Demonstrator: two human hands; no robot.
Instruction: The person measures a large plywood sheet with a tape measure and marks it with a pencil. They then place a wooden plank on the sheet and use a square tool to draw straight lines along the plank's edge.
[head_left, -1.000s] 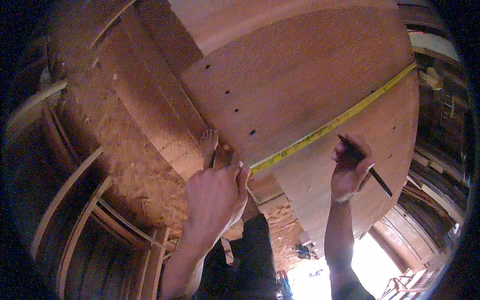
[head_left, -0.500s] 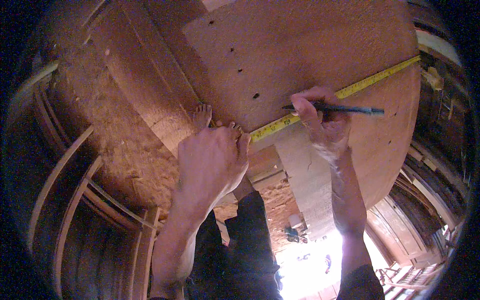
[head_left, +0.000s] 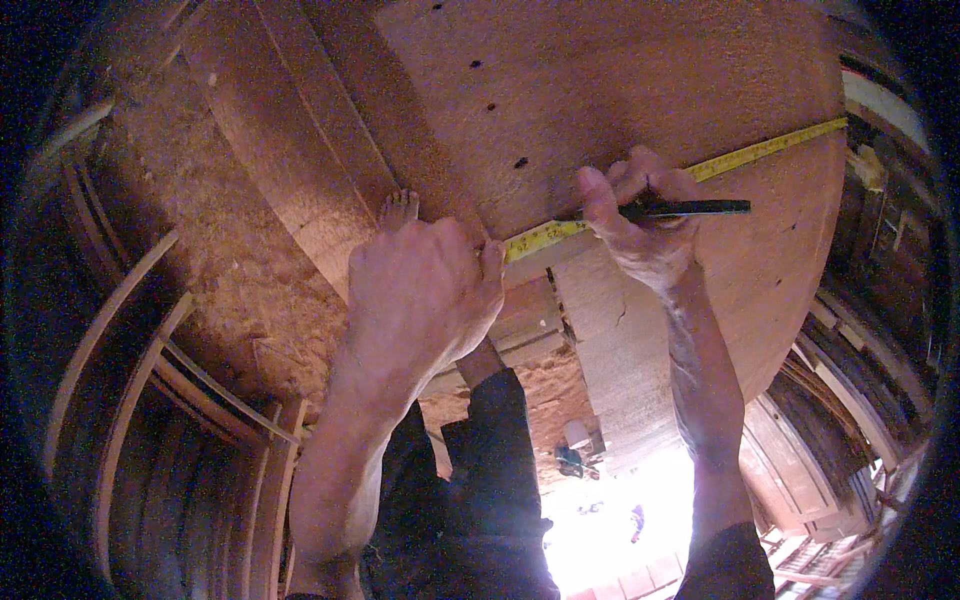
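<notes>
A yellow tape measure (head_left: pixel 757 153) lies stretched slantwise across a broad brown wooden sheet (head_left: pixel 630 85), out to its curved right edge. My left hand (head_left: pixel 425 285) is closed at the tape's near left end; the case, if there, is hidden by the fingers. A dark, slim pen (head_left: pixel 712 208) sits in my right hand (head_left: pixel 645 225), pinched between thumb and fingers. Its tip points left, over or against the tape's upper edge; exact contact cannot be made out. Part of the tape passes behind my right hand.
My bare foot (head_left: pixel 400 206) shows beyond my left hand, beside a long board (head_left: pixel 300 120). Dark holes dot the sheet. Sawdust-like debris (head_left: pixel 230 270) covers the ground at left. Wooden strips (head_left: pixel 125 275) stand at left, and stacked timber (head_left: pixel 850 370) lines the right. Bright light glares at lower centre.
The whole view has shifted slightly. My right hand and the pen have turned a little, bringing the tip closer to the tape. My left hand keeps its hold at the tape's end.
</notes>
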